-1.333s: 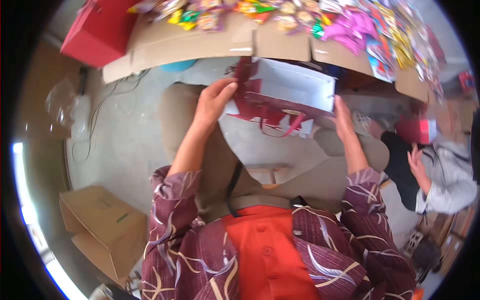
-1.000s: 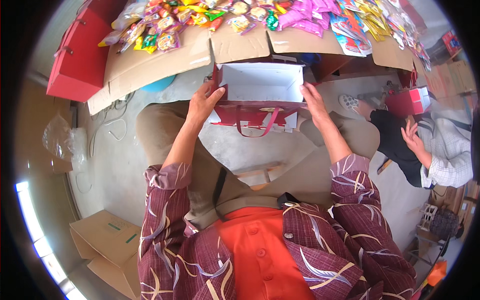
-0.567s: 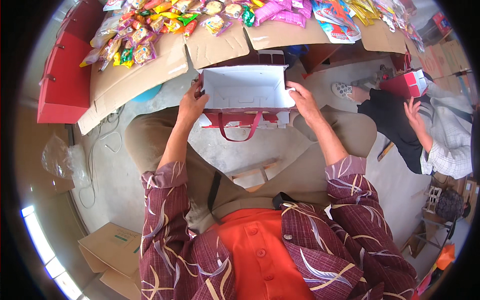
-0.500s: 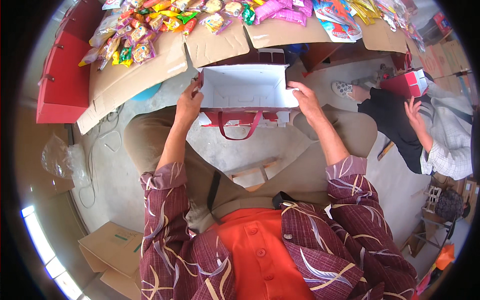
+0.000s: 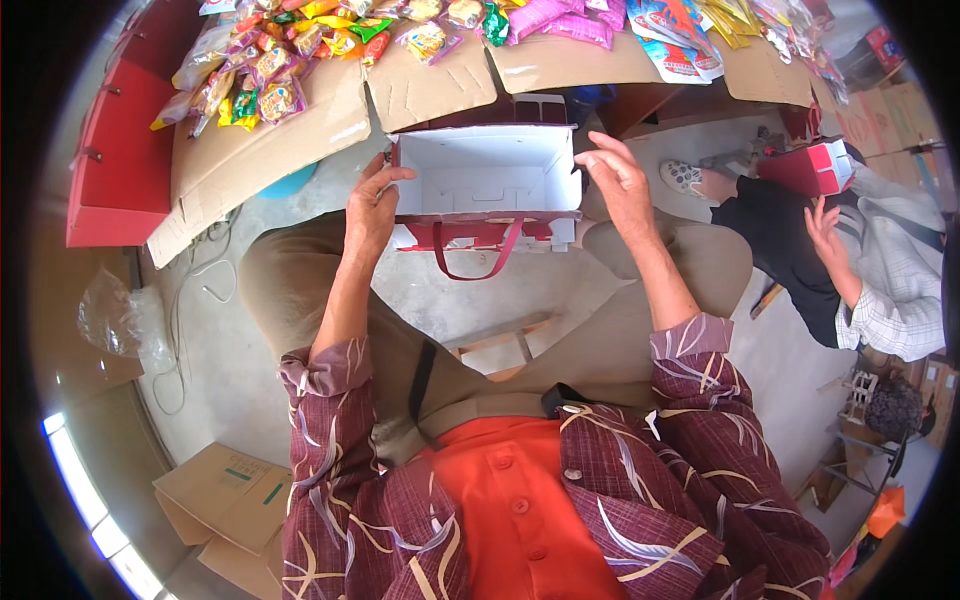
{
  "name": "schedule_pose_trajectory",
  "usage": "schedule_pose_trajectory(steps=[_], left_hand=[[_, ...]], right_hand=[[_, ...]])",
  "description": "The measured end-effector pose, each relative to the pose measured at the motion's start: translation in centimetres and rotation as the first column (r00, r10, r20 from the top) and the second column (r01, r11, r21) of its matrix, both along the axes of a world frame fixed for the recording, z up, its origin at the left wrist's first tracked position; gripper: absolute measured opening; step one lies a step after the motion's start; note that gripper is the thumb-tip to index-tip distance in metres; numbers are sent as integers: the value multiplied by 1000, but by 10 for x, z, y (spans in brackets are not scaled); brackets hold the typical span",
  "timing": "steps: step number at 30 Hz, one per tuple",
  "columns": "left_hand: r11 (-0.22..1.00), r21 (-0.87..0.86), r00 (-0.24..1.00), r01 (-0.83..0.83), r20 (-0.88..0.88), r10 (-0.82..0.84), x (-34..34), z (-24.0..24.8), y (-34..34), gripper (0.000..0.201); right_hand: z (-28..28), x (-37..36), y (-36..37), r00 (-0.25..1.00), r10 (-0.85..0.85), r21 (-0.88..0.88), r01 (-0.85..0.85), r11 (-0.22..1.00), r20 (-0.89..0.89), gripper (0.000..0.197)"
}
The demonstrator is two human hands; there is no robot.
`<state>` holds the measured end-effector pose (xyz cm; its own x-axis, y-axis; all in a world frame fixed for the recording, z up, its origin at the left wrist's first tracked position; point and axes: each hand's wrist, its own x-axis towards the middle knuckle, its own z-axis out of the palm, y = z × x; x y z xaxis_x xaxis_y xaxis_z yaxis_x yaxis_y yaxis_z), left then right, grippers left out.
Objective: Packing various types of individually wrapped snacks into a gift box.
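A gift box, dark red outside and white inside, stands open-topped in front of me between my knees. Its red strap handle hangs down on the near side. At the box's left edge is my left hand, fingers apart, one digit reaching over the wall. Just off the right edge, my right hand has its fingers stretched out and holds nothing. The underside of the box and what supports it are hidden.
Beyond the box, a cardboard-covered table bears wrapped snacks and pink packets. A tall red box stands at the left. On the right sits another person beside a red-and-white box. A brown carton lies lower left.
My right hand has come off the box's right edge, its fingers now raised and spread. The left hand's fingers have loosened and shifted at the left edge. The box stays nearly in place.
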<state>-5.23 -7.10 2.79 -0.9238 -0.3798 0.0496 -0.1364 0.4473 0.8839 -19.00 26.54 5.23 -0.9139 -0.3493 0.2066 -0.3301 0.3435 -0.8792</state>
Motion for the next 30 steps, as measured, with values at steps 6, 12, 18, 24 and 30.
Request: schedule_pose_trajectory(steps=[6,12,18,24,30], left_hand=[[995,-89,994,46,107,-36,-6,2,-4,46],[994,-103,990,-49,126,62,-7,-12,-9,64],[964,232,985,-126,146,94,-6,-14,-21,63],[746,602,952,-286,265,151,3,-20,-16,58],[924,-349,961,-156,164,224,-2,-97,-30,37]], right_hand=[[-3,7,-13,998,60,209,-52,976,-32,39],[-26,-9,5,955,-69,80,47,996,289,57],[-45,-15,4,905,-73,-160,153,975,418,55],[-68,-21,12,700,74,-358,269,894,710,51],[-72,-16,12,826,-17,-6,25,1000,563,51]])
